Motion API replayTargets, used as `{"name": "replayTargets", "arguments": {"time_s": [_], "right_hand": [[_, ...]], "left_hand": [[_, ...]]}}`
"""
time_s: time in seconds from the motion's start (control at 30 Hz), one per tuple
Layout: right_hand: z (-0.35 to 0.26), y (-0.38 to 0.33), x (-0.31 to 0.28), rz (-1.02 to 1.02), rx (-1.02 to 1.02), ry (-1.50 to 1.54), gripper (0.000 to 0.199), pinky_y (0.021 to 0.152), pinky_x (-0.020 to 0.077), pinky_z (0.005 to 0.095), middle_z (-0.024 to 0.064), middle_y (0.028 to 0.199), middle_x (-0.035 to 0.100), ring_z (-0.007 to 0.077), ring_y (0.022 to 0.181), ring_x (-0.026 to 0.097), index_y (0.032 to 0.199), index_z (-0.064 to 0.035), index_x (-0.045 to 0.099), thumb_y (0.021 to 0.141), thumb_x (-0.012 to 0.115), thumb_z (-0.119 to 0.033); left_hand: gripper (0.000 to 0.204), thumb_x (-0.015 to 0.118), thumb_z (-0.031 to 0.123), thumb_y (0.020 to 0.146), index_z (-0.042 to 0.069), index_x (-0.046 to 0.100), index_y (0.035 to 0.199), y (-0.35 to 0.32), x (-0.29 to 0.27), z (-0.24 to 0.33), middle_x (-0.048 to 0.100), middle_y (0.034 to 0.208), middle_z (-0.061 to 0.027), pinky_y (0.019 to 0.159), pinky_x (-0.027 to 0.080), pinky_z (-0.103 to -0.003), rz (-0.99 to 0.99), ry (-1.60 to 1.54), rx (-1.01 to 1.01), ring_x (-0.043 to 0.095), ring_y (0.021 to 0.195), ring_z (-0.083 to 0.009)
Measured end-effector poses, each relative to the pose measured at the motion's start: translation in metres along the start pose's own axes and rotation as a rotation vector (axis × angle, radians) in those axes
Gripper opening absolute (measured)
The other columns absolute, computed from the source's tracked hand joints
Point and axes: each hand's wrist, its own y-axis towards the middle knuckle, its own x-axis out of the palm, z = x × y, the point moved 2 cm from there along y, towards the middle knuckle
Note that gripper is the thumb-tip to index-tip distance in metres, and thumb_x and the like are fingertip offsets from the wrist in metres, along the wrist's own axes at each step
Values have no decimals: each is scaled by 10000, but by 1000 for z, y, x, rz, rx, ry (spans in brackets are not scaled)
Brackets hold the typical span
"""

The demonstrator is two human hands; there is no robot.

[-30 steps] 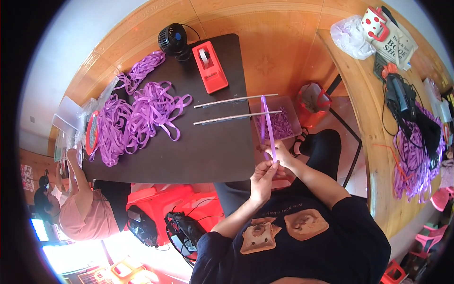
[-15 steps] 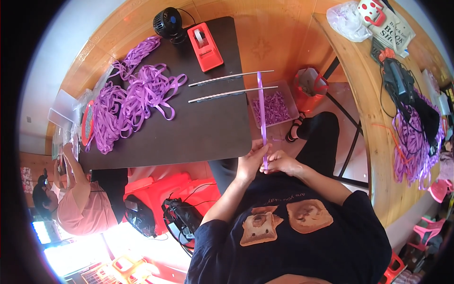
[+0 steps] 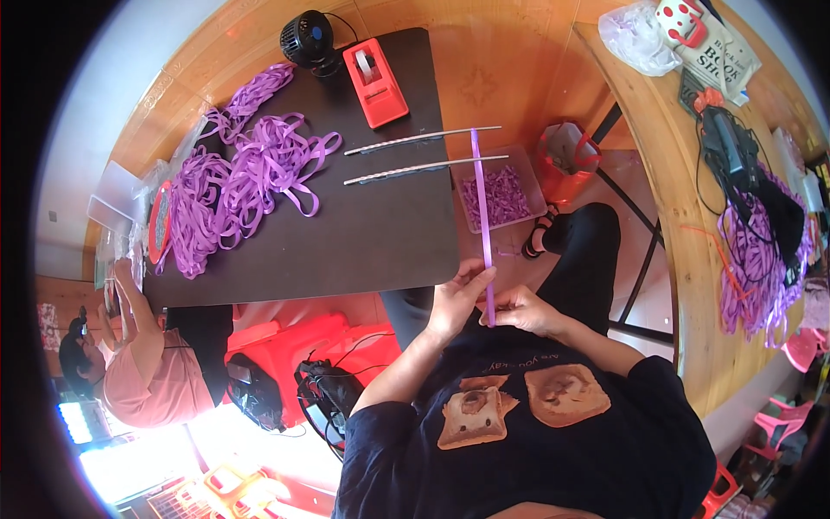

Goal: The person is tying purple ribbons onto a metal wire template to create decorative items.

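A narrow purple ribbon runs from two thin metal rods, the far rod and the near rod, down to my hands. Both rods lie on the dark table and stick out past its right edge. My left hand pinches the ribbon just off the table's front corner. Lower down, close to my shirt, my right hand grips the ribbon near its lower end. The stretch between the rods and my left hand looks taut.
Heaps of purple ribbon cover the left of the dark table. Behind them stand a red tape dispenser and a black fan. A clear bin holds short purple pieces, beside a red bag. Someone in pink sits at left.
My right hand has drawn slightly down and toward me. More ribbon now shows between my two hands. The rods stay in place.
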Motion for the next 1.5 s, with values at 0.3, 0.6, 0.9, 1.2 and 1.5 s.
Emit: {"name": "replayTargets", "arguments": {"time_s": [0.3,0.6,0.9,1.2,1.5], "right_hand": [[-7,-5,2,-29,-60,-174,144,754,481,256,53,849,687,103,785,603,932,23,696,832,649,-70],[-71,-11,-25,640,-907,-811,289,643,458,323,117,831,599,241,713,586,1002,6,611,725,652,78],[-130,23,-10,534,-1586,-1671,281,582,382,285,39,899,554,158,720,537,927,-64,701,662,682,-155],[-153,13,4,504,-1607,-1703,294,564,365,265,12,868,593,138,695,531,910,-38,709,627,718,-121],[-149,6,7,503,-1474,-1710,258,562,386,258,13,881,583,139,732,518,864,-28,701,610,711,-71]], "left_hand": [[132,667,94,868,-7,636,947,8,-4,1,637,813,-46,624,509,-217,18,-18,-45,599,715,-93],[100,675,94,862,-1,649,879,-2,4,16,644,766,-42,561,487,-208,29,-1,27,598,650,-82],[47,658,66,870,28,666,843,-17,19,33,646,710,-24,466,438,-174,32,-148,32,567,549,-48],[268,492,235,957,30,565,1114,-9,18,22,607,1082,-85,845,483,-354,-273,-808,-147,599,954,-208],[352,443,256,975,113,480,1295,123,47,-2,585,1107,-93,813,478,-345,-340,-1038,-66,563,961,-231]]}}
